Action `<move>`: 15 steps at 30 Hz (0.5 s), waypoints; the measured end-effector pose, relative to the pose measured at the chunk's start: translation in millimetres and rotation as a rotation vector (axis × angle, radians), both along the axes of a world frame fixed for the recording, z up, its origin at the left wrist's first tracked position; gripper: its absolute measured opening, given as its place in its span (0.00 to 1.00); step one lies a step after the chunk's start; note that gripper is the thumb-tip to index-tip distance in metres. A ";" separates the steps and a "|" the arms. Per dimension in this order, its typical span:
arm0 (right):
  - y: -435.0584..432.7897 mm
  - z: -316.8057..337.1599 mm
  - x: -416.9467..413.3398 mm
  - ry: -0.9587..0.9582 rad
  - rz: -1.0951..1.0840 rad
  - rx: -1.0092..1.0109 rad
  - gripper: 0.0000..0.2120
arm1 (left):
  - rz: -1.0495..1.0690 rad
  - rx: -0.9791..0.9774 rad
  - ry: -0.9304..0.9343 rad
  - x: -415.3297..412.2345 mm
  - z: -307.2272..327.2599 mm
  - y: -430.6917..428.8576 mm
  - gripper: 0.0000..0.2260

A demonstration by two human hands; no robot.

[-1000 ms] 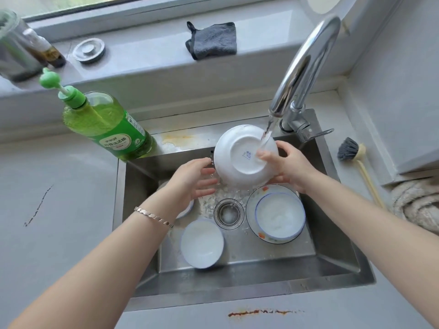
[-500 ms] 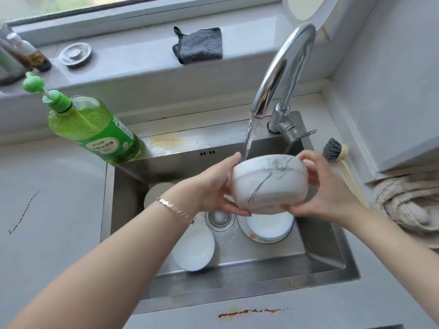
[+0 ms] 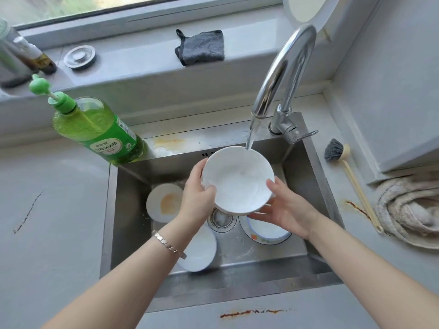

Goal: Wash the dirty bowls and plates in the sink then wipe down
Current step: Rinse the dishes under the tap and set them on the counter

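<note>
Fingers (image 3: 198,169) of the left hand (image 3: 196,198) grip the white bowl (image 3: 237,179) at its rim; the right hand (image 3: 287,210) seemingly cups it underneath. It is now turned mouth-up under the water (image 3: 250,136) near the sink (image 3: 133,210) back edge: inside rinsing begins.

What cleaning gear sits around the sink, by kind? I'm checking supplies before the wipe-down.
Soap bottle: 1
Dish brush: 1
Cloths: 2 (grey cloth, beige towel)
Total: 4
</note>
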State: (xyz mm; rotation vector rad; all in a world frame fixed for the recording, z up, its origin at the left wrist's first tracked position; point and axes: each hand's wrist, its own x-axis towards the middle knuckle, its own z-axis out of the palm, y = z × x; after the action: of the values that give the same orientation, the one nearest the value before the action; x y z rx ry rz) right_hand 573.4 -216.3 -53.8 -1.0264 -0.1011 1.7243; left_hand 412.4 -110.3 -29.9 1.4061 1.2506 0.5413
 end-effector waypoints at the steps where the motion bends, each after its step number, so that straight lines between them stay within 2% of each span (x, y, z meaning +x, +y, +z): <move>1: 0.7 -2.9 -4.0 -0.039 -0.040 -0.023 0.28 | -0.042 0.012 -0.018 0.8 1.2 -0.1 0.26; 4: -3.6 -5.0 -8.9 -0.155 -0.145 -0.039 0.24 | -0.124 -0.066 -0.037 1.0 4.0 2.1 0.21; 7: -7.7 -0.2 -9.5 -0.509 -0.110 -0.092 0.26 | -0.164 -0.074 0.123 -13.6 -0.4 5.7 0.16; 11: -3.3 -5.9 -23.0 -1.189 0.173 -0.257 0.30 | -0.220 -0.166 0.311 -55.7 -16.7 3.4 0.10; 13: 1.6 -6.9 -37.8 -1.402 0.388 -0.354 0.32 | -0.254 -0.204 0.411 -81.2 -24.6 -2.5 0.11; 15: 4.9 -9.3 -53.1 -1.533 0.594 -0.366 0.32 | -0.280 -0.249 0.465 -106.3 -31.1 -9.4 0.10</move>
State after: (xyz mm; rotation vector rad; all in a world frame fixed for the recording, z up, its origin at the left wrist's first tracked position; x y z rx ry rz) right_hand 520.3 -211.4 -63.1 -2.5755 -1.1705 1.0168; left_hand 306.1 -119.7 -61.0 1.5052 1.3935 -0.1428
